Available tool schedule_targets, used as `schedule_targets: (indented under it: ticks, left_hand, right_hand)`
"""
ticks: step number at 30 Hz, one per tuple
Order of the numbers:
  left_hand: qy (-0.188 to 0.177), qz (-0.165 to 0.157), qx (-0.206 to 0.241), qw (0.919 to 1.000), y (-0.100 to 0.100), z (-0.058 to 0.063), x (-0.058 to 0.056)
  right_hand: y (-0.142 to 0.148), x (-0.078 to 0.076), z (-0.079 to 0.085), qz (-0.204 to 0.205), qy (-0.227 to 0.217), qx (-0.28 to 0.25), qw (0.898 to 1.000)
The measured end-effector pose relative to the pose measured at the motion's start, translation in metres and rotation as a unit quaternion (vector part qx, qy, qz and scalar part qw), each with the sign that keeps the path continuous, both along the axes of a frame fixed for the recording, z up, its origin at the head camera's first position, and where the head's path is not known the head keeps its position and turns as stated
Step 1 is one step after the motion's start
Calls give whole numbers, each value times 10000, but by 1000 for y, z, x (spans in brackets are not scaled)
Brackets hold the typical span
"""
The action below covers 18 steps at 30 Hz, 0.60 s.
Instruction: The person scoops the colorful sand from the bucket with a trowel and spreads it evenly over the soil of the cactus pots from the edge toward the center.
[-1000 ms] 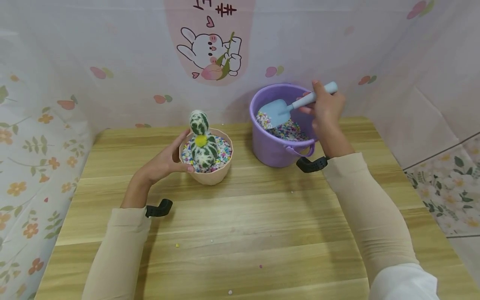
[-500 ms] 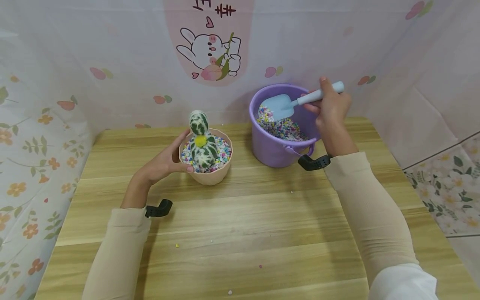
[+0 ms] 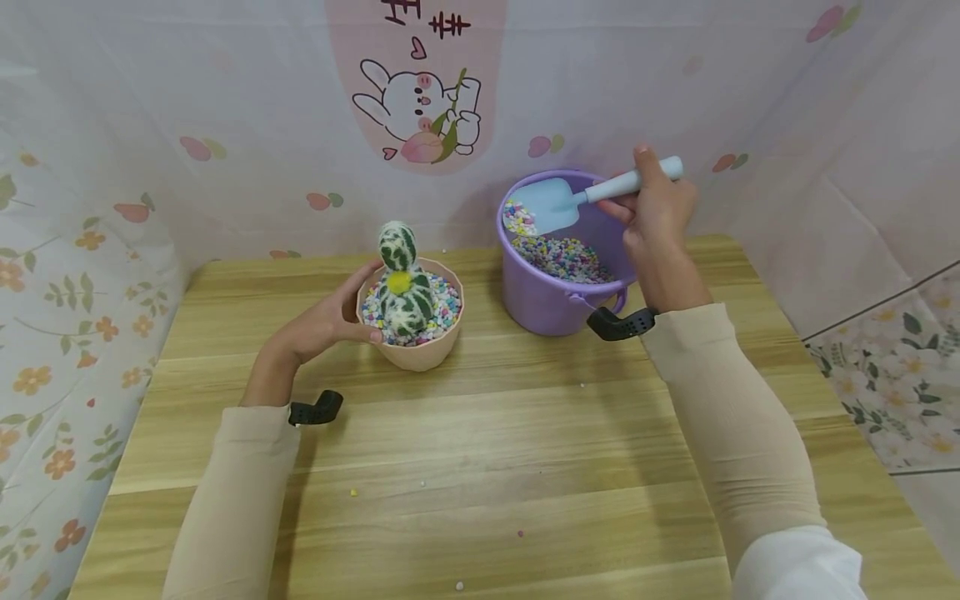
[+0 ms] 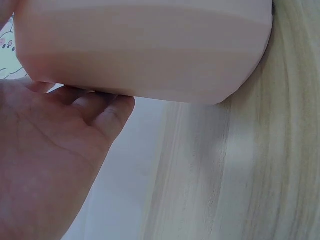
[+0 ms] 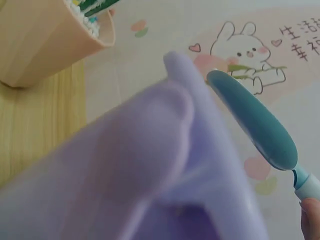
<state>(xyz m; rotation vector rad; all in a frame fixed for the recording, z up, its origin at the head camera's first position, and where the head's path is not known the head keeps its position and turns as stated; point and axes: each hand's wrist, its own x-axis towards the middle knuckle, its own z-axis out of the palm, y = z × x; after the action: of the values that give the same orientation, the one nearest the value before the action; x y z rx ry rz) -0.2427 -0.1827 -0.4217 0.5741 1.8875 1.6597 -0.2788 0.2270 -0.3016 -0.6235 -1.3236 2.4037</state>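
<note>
My left hand (image 3: 318, 327) grips the side of a peach flower pot (image 3: 417, 358), thumb in front and fingers behind. In the left wrist view its fingers (image 4: 112, 117) lie against the pot's wall (image 4: 145, 55). Inside the pot a striped green-and-white cactus (image 3: 406, 307) with a yellow spot stands among colourful pebbles (image 3: 447, 304). My right hand (image 3: 658, 208) holds a light blue trowel (image 3: 553, 208) by its handle over the purple bucket (image 3: 542, 308). Multicoloured pebbles (image 3: 517, 218) lie at the blade's tip, and more pebbles (image 3: 566, 260) cover the bucket's bottom.
The wooden table (image 3: 480, 450) carries a few stray pebbles, among them a yellow one (image 3: 354, 492) and a pink one (image 3: 520, 533). A printed cloth with a rabbit (image 3: 420, 108) hangs right behind the pot and bucket. The bucket's handle (image 3: 600, 302) hangs at its front.
The trowel has risen out of the pebbles in the bucket with a small load, then shifted left toward the rim. My left hand and the pot have stayed in place.
</note>
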Motion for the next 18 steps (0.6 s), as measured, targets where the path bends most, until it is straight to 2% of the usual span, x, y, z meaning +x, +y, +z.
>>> schedule_targets:
  ticks: [3, 6, 13, 18]
  left_hand:
    - [-57, -26, -24, 10000, 0, 0, -1]
    - [55, 7, -82, 10000, -2, 0, 0]
    - [509, 339, -330, 9976, 0, 3, 16]
    - [731, 654, -715, 9926, 7, 2, 24]
  right_hand:
    - [-4, 1, 2, 43, -13, -66, 10000]
    - [-10, 0, 3, 87, 7, -98, 9999]
    - [-21, 1, 3, 231, 103, -215, 9994]
    - [-31, 1, 3, 365, 14, -237, 9991]
